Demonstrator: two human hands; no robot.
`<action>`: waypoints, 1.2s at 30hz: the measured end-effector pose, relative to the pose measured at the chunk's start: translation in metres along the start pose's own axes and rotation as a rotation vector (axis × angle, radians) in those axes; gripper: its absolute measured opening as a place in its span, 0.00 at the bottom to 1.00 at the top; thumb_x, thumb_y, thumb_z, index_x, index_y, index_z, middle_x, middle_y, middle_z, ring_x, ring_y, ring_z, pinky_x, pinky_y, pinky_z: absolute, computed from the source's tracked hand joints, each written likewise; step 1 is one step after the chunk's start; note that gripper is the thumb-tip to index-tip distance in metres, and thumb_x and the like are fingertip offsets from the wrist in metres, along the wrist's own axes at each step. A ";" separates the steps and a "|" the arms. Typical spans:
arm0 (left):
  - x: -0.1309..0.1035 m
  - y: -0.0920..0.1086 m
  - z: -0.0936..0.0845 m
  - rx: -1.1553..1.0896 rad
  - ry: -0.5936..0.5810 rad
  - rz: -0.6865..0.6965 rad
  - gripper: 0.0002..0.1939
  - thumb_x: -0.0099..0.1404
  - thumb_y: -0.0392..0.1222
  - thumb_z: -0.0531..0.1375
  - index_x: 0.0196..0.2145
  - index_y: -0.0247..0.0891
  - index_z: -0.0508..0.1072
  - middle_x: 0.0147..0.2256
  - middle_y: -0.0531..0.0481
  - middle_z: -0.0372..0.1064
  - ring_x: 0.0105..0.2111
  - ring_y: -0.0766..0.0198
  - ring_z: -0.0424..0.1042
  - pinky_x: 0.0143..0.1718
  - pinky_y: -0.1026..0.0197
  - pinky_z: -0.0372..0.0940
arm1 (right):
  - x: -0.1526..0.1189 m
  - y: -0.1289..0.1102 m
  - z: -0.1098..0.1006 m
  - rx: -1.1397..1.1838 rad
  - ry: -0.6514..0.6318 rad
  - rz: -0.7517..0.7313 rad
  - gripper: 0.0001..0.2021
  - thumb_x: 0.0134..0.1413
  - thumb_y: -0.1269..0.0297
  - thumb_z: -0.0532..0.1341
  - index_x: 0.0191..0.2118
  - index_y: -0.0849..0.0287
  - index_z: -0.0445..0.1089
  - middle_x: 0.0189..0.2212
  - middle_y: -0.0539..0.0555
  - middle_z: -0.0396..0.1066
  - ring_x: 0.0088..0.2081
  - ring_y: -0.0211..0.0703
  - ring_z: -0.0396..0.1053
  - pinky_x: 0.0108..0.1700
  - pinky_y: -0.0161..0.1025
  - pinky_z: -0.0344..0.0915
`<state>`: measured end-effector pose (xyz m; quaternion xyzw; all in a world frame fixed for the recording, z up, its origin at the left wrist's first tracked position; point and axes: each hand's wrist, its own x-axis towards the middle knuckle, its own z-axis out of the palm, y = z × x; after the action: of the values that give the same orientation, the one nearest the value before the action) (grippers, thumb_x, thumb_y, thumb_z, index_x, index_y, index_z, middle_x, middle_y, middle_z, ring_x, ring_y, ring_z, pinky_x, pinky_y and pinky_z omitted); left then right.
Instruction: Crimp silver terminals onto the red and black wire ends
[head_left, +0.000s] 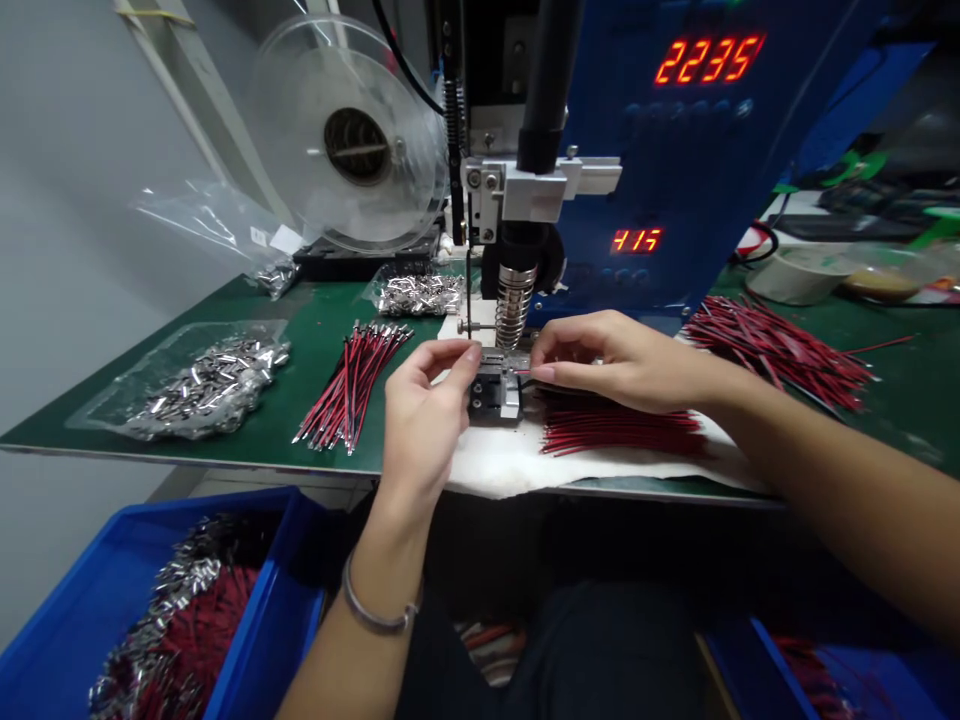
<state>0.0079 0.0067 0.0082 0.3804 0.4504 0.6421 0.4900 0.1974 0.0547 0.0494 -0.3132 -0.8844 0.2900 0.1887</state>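
My left hand [431, 410] is at the left side of a small metal fixture [496, 385], thumb and forefinger pinched together. What lies between those fingertips is too small to make out. On the fixture's other side my right hand [611, 355] is closed, its fingertips on a thin red-and-black wire [524, 372] that meets the fixture. Directly above stands the soldering machine's head with its coiled spring [516, 305]. Below my right hand a bundle of red and black wires [615, 430] lies on a white cloth [495, 470].
Left on the green table [247, 300] are a wire bundle [352, 385] and bags of metal parts [217, 385] [420, 292]. A clear reel [292, 130] stands behind. More wires [780, 350] lie right of the blue machine [675, 150]. A blue bin [281, 560] sits below left.
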 end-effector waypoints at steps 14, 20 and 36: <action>-0.003 -0.005 -0.009 0.186 -0.096 0.058 0.05 0.56 0.40 0.66 0.31 0.37 0.78 0.30 0.51 0.71 0.18 0.78 0.55 0.18 0.69 0.50 | 0.002 -0.001 0.007 -0.151 0.109 -0.103 0.09 0.60 0.64 0.58 0.36 0.63 0.74 0.30 0.52 0.74 0.30 0.36 0.68 0.34 0.32 0.61; -0.003 -0.006 -0.010 0.201 -0.101 0.079 0.05 0.56 0.40 0.66 0.31 0.38 0.78 0.30 0.50 0.72 0.25 0.73 0.64 0.24 0.69 0.57 | 0.002 -0.003 0.009 -0.172 0.134 -0.101 0.09 0.60 0.65 0.58 0.34 0.63 0.74 0.28 0.51 0.74 0.27 0.34 0.67 0.32 0.31 0.61; -0.004 -0.008 -0.009 0.226 -0.074 0.114 0.06 0.56 0.42 0.67 0.32 0.39 0.79 0.32 0.50 0.74 0.31 0.68 0.69 0.31 0.67 0.62 | 0.002 -0.005 0.011 -0.189 0.208 -0.085 0.09 0.59 0.64 0.59 0.33 0.62 0.74 0.25 0.51 0.74 0.24 0.34 0.65 0.29 0.33 0.60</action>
<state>0.0031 0.0018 -0.0018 0.4817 0.4792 0.5997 0.4227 0.1886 0.0484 0.0443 -0.3201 -0.8960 0.1631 0.2609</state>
